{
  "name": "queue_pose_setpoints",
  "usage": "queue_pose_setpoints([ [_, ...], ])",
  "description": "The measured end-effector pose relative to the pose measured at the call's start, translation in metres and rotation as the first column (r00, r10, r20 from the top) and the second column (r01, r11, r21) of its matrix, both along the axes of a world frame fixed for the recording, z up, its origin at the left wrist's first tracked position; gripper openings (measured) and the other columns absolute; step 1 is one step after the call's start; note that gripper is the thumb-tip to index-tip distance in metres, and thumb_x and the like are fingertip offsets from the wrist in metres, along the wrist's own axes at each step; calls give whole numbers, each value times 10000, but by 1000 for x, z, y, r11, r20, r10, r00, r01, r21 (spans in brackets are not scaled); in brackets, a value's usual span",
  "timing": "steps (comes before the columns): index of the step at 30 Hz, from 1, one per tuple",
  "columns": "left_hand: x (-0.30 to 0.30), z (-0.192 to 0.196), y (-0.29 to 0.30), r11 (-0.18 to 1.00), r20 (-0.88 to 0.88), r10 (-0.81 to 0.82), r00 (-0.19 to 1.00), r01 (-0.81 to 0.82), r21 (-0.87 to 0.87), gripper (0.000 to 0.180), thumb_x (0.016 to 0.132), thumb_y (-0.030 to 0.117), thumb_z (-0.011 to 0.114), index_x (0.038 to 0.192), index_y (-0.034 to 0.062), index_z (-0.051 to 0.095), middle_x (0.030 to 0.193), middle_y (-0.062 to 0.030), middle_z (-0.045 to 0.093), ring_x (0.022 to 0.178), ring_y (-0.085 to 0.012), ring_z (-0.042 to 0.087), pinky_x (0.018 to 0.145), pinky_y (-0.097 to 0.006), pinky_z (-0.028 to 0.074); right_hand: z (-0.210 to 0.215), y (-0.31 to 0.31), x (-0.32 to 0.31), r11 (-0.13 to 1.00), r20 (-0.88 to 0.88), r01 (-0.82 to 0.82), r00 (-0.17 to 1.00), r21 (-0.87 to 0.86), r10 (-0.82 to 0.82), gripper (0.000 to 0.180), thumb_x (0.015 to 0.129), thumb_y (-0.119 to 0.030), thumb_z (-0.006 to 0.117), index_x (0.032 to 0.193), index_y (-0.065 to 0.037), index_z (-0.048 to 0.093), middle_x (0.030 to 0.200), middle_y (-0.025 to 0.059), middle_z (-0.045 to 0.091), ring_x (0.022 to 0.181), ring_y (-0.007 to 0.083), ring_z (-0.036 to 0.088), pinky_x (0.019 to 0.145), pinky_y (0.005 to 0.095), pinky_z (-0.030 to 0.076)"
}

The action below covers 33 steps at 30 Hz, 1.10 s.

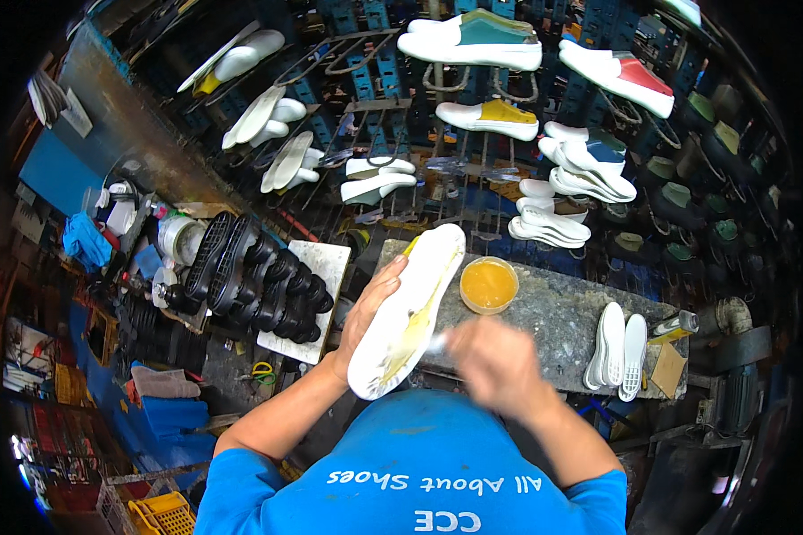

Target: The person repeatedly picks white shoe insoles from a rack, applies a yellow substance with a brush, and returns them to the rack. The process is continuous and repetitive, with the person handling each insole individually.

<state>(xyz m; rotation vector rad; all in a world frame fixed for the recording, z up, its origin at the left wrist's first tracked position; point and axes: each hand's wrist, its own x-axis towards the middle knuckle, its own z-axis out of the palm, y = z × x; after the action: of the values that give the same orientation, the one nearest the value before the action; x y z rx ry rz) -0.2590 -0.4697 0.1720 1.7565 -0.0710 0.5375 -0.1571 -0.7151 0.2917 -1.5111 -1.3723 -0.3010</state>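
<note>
My left hand (369, 308) is closed round a white shoe (410, 312), held tilted with its underside up. Yellowish glue smears its middle, and a bit of yellow upper shows by my fingers. My right hand (495, 361), blurred by motion, is closed on a glue brush; only the brush's pale end (436, 343) shows, at the shoe's right edge. Just beyond that hand, a round bowl of amber glue (489, 285) stands on the stained grey bench (553, 308).
Two white soles (607, 348) lie at the bench's right end beside a tin (674, 327). To the left, black soles (232, 267) crowd a white board (330, 267). Yellow-handled scissors (262, 373) lie nearer. Ahead, a wire rack holds white-soled shoes (486, 118).
</note>
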Motion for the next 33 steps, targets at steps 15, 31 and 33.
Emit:
queue_pose_setpoints([
  [15, -13, 47, -17, 918, -66, 1, 998, 25, 396, 1218, 702, 216, 1041, 1715, 45, 388, 1570, -263, 664, 1361, -445, 725, 1114, -512, 623, -29, -14, 22, 954, -337, -201, 934, -223, 118, 147, 937, 37, 784, 1083, 17, 783, 1032, 161, 828, 916, 304, 820, 807, 397, 646],
  [31, -16, 57, -39, 978, -457, -51, 888, 136, 156, 844, 758, 257, 964, 1509, 58, 632, 1345, -98, 799, 1202, -239, 786, 1113, -390, 618, -13, -8, 75, 933, -174, -163, 979, -322, 111, 179, 879, 8, 769, 1053, -11, 807, 1012, 146, 800, 890, 318, 803, 792, 434, 643],
  [33, -13, 58, -40, 973, -442, -111, 890, 188, 134, 813, 761, 288, 955, 1473, 45, 647, 1293, -128, 815, 1161, -258, 805, 1056, -396, 638, -20, -10, 84, 906, -114, -268, 963, -328, 244, 178, 877, 7, 768, 1050, -8, 807, 997, 146, 803, 886, 316, 802, 791, 436, 643],
])
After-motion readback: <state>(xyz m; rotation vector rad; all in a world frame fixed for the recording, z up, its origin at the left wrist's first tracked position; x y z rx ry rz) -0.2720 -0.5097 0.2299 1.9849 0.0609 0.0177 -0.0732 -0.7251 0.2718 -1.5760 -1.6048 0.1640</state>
